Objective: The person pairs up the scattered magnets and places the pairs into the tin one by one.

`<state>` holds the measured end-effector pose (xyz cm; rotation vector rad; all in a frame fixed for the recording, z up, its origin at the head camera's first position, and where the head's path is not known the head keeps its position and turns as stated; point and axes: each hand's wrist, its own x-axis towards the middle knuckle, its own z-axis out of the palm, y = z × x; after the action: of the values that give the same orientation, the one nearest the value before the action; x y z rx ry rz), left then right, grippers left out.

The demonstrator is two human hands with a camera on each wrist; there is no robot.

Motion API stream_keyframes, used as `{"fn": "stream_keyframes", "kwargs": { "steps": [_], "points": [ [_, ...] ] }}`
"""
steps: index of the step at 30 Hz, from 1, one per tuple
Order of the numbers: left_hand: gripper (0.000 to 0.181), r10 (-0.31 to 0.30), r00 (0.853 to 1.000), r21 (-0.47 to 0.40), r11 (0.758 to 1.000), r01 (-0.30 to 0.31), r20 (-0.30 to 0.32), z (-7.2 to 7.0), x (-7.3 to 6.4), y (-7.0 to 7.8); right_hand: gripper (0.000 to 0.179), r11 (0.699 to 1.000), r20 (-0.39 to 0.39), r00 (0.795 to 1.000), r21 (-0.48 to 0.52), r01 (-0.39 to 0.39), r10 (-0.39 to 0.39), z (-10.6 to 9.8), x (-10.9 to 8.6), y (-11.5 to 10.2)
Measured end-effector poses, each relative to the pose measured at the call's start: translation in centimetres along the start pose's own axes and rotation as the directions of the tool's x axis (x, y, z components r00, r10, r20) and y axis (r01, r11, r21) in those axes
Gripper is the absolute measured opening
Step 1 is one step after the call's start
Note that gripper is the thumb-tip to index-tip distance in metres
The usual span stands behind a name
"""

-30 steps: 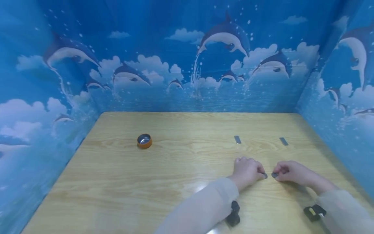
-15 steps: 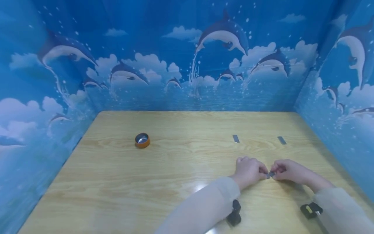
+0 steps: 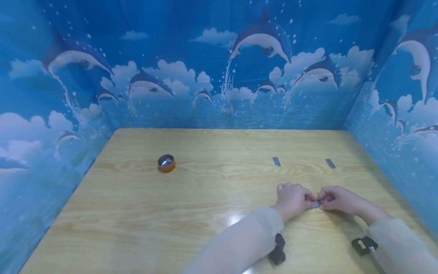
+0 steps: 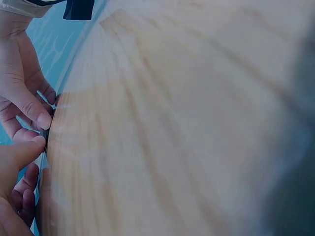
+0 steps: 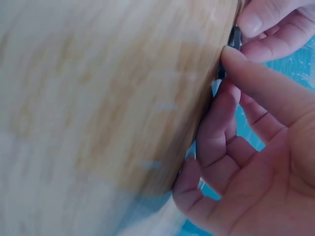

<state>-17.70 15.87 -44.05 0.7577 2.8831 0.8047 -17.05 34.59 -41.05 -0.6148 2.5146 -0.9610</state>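
Observation:
Low over the right part of the wooden table, my left hand (image 3: pixel 292 198) pinches a small dark grey flat piece (image 3: pixel 316 204) between thumb and fingers. Facing it, my right hand (image 3: pixel 341 199) pinches a second small grey piece (image 3: pixel 320 203), and the two pieces meet edge to edge in the head view. The right wrist view has a thin dark edge (image 5: pixel 237 38) showing between the thumbs, with the fingertips almost together. Most of both pieces is hidden by the fingers. Beyond the hands, two grey rectangular plates (image 3: pixel 276 161) (image 3: pixel 330 163) lie flat and apart.
A small orange bowl (image 3: pixel 166 163) with a shiny metal inside stands on the left of the table (image 3: pixel 143 213). Blue dolphin-print curtains (image 3: pixel 219 110) enclose the table's back and sides. Black devices (image 3: pixel 364 246) are strapped at both sleeves.
Both hands have drawn together, closing the gap between the two small grey pieces until they meet. The bowl and the rectangular plates stay put; the head view shifts slightly.

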Motion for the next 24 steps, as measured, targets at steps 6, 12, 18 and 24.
{"fn": "stream_keyframes", "kwargs": {
  "steps": [6,12,18,24],
  "points": [
    [0.015,-0.033,0.998,-0.008,0.999,0.033,-0.051,0.3,-0.1,0.3,0.013,0.998,-0.011,1.000,-0.065,-0.027,0.027,0.0,0.1,0.0],
    [0.018,-0.057,0.994,0.002,0.998,0.057,-0.097,0.6,-0.2,0.7,0.026,0.985,-0.040,0.992,-0.119,-0.126,0.122,0.3,0.0,-0.3],
    [0.018,-0.038,0.999,-0.066,0.997,0.036,-0.038,-0.1,-0.1,0.0,0.029,0.971,-0.083,0.981,-0.154,-0.184,0.173,0.8,0.2,-0.8],
    [0.019,-0.026,0.995,-0.328,0.943,0.055,0.093,-1.8,-0.3,-1.1,0.028,0.972,-0.077,0.982,-0.146,-0.183,0.173,0.6,0.0,-0.7]
  ]
}}
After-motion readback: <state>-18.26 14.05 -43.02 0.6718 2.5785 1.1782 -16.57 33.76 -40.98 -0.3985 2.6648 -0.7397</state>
